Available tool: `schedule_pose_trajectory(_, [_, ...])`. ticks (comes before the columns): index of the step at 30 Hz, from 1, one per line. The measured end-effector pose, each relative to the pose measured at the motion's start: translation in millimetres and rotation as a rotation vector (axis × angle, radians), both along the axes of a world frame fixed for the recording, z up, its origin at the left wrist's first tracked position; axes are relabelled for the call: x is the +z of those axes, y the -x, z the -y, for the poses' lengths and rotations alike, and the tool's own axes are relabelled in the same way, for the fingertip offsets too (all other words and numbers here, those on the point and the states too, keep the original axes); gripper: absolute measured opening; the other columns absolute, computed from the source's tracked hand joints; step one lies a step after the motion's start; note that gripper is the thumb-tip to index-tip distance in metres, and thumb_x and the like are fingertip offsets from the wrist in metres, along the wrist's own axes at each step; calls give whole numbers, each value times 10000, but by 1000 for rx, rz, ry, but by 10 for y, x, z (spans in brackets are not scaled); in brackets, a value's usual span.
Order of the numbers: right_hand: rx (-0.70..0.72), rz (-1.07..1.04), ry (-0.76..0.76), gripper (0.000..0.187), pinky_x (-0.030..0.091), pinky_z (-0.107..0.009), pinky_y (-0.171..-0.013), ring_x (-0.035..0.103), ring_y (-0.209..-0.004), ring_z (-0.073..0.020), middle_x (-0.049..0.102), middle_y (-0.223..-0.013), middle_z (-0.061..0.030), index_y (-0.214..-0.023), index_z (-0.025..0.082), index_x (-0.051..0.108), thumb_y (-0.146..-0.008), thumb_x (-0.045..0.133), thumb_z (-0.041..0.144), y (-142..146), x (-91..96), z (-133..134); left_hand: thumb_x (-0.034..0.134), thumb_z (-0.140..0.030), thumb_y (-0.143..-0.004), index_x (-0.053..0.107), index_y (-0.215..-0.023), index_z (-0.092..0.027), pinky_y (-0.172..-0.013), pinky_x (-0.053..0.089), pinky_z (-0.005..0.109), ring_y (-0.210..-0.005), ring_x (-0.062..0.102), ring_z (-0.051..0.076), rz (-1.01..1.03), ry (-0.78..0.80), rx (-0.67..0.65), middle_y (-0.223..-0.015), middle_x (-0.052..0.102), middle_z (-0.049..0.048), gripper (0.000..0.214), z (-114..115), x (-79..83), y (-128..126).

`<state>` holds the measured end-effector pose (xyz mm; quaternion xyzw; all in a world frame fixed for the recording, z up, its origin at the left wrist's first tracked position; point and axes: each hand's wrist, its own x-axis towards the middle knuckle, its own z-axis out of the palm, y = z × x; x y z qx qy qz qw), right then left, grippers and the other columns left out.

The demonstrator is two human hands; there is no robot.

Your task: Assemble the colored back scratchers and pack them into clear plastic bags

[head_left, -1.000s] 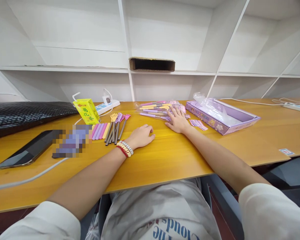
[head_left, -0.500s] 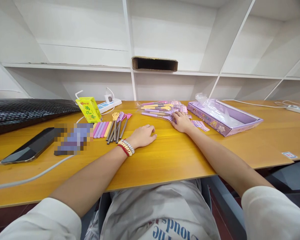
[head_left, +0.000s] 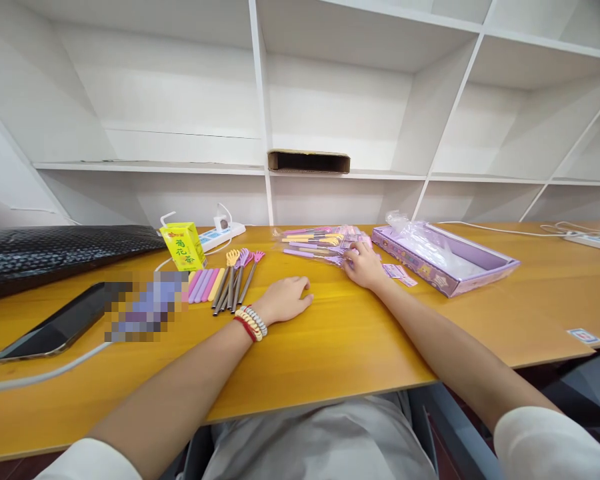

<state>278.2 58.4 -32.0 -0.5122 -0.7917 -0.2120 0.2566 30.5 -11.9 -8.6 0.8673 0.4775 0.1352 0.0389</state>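
Observation:
My left hand [head_left: 284, 299] rests on the table, fingers loosely spread, holding nothing. Beside it lie several claw-headed back scratchers [head_left: 236, 280] with yellow, purple and pink heads and bare metal rods. Left of these is a row of pink, purple and yellow handles [head_left: 206, 285]. My right hand [head_left: 364, 265] has its fingers curled at the near edge of a pile of bagged back scratchers, closed on a purple packaged back scratcher [head_left: 305, 254]; its fingertips are partly hidden. Pink printed cards [head_left: 399, 274] lie just right of that hand.
An open purple box [head_left: 450, 277] with clear plastic stands at right. Further left are a yellow drink carton [head_left: 183, 247], a power strip [head_left: 220, 235], a black phone [head_left: 55, 320], a blurred item [head_left: 147, 307] and a white cable [head_left: 75, 363]. White shelves [head_left: 340, 177] rise behind.
The view has tilted upward, so everything sits lower in the picture. Both hands and the objects keep nearly the same places on the table.

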Motion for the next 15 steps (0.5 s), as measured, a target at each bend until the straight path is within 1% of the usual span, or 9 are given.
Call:
schedule_pose_trajectory(2, [-36,-14,-21,293,345,-429,-928,412,-1081,-285,494,-1160,-137,-987,173,660,-825,450,297,8,8,9,441,-406,-823,562,-960,-217,-742,433,336,-877,594,222,0,3,1,-972,634,70,263,3,3,-2])
schedule_pose_trajectory(3, [-55,-13,-19,297,332,-451,-934,386,-1113,-304,471,-1207,-141,-985,173,663,-819,459,311,10,10,11,441,-407,-824,562,-961,-217,-740,433,337,-875,595,223,0,1,-1,-971,634,70,264,2,3,-3])
schedule_pose_trajectory(5, [-86,5,21,323,312,-490,-939,316,-1188,-340,390,-1331,-132,-992,176,662,-811,474,366,6,6,8,441,-408,-823,563,-957,-219,-733,432,337,-869,596,223,-1,-5,-8,-967,635,70,262,-3,-3,-2])
schedule_pose_trajectory(7, [-105,29,97,372,307,-511,-936,265,-1232,-358,330,-1402,-110,-1011,179,652,-819,456,429,-7,-8,-9,441,-407,-824,562,-954,-220,-729,430,335,-866,596,222,-4,-12,-12,-964,635,69,258,-11,-12,1])
schedule_pose_trajectory(9, [-110,43,165,427,305,-514,-939,263,-1243,-352,343,-1407,-105,-1065,170,623,-838,415,465,-24,-26,-33,436,-406,-826,557,-952,-220,-725,429,335,-866,595,223,-13,-20,-18,-963,635,67,256,-17,-19,4])
schedule_pose_trajectory(11, [-106,42,202,469,303,-508,-946,281,-1242,-338,376,-1391,-111,-1145,156,571,-851,388,474,-34,-40,-53,427,-406,-830,551,-953,-220,-721,429,337,-871,594,225,-24,-27,-26,-969,635,65,256,-18,-20,8])
schedule_pose_trajectory(13, [-103,33,205,493,306,-499,-945,302,-1231,-328,398,-1376,-118,-1202,150,522,-854,384,472,-33,-44,-59,421,-409,-833,546,-954,-221,-717,430,337,-874,594,225,-34,-28,-32,-974,635,64,256,-16,-18,12])
schedule_pose_trajectory(15, [-95,27,181,496,308,-491,-940,321,-1213,-324,417,-1361,-123,-1220,148,503,-854,390,463,-24,-32,-45,417,-411,-835,545,-958,-222,-717,431,336,-877,594,225,-36,-28,-35,-979,634,64,259,-13,-13,15])
